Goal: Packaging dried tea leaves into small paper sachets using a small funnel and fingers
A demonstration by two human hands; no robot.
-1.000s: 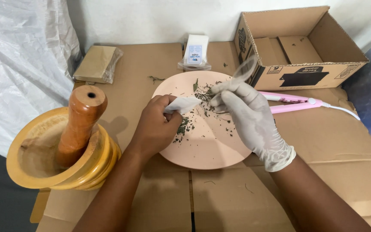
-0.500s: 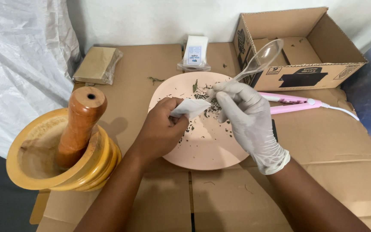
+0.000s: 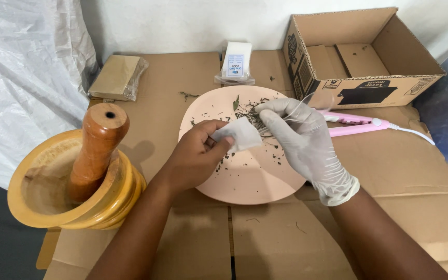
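White latex covers my right hand (image 3: pixel 302 137), which pinches a clear plastic spoon (image 3: pixel 299 106); the spoon is blurred, so I cannot tell whether it carries anything. My bare left hand (image 3: pixel 195 155) grips a small white paper sachet (image 3: pixel 242 134) between thumb and fingers, holding it just above the pink plate (image 3: pixel 245 179) with its mouth towards the spoon. Dried green herb flakes (image 3: pixel 250 116) lie scattered over the far half of the plate, so I judge the filling is under way, with much loose herb left to scoop; how full the sachet is, I cannot see. To the left stands a yellow wooden mortar (image 3: pixel 53 207) with a brown pestle (image 3: pixel 97 148) leaning in it. Beyond the plate sit a packet of white sachets (image 3: pixel 236 62) and an open cardboard box (image 3: pixel 361 52), with a pink heat sealer (image 3: pixel 356 124) on the cardboard-covered table (image 3: pixel 281 238).
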